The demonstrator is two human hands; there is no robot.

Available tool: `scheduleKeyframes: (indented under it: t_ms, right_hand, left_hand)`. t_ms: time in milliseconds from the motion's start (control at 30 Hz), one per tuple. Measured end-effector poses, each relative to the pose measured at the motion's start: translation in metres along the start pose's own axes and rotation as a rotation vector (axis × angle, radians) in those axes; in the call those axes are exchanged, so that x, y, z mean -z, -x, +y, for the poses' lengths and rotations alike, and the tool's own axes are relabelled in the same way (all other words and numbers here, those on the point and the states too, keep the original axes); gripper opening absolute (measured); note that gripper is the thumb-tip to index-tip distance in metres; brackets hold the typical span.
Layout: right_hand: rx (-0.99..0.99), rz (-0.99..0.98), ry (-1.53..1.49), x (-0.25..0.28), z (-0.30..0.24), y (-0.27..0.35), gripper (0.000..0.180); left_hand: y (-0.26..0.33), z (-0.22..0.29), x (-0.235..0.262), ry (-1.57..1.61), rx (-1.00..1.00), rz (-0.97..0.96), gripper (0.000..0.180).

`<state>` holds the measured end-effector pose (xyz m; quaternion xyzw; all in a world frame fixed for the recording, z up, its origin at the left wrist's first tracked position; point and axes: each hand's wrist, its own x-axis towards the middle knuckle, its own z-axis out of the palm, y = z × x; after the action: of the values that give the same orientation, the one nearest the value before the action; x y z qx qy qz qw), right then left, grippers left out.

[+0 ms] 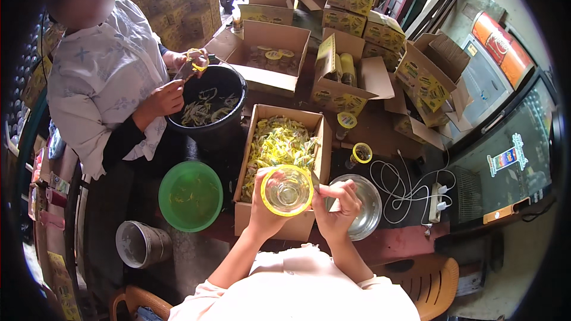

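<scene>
My left hand [264, 207] is wrapped round a clear plastic cup [287, 191] with a yellow band at its rim, its round mouth facing up toward me. Beside that rim, my right hand [338, 207] pinches a thin dark blade-like tool [316, 182], mostly hidden by the fingers. Just beyond both hands stands a cardboard box [326, 142] heaped with yellow and clear plastic strips [282, 145]. Partly behind my right hand is a round clear container [372, 211].
A co-worker's hands [169, 96] hold a yellow-edged piece over a black bucket [241, 98]. A green basin [190, 196] and grey pail [143, 245] lie left. Yellow-topped cups [361, 153], white cables [410, 193] and a power strip [437, 203] are right; open cartons [267, 74] stand behind.
</scene>
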<state>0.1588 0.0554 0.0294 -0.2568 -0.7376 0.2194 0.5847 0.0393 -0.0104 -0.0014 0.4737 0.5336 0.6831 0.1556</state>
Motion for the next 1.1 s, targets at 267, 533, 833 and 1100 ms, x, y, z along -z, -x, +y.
scheduleKeyframes:
  t_ms: [267,533,833,1100]
  right_hand:
    - [-0.037,0.008,0.008,0.002,-0.004,0.007,0.013]
    - [-0.061,0.041,0.008,0.005,-0.007,0.008,0.013]
    - [-0.034,-0.008,0.010,0.011,-0.009,0.011,0.014]
    - [-0.013,-0.062,0.029,0.015,-0.008,0.005,0.016]
  left_hand:
    - [0.006,-0.002,0.004,-0.118,-0.020,-0.100,0.073]
    - [0.014,0.008,0.006,-0.125,0.005,-0.127,0.075]
    - [0.015,0.013,0.010,-0.119,0.015,-0.123,0.070]
    - [0.012,0.022,0.012,-0.082,0.095,-0.187,0.057]
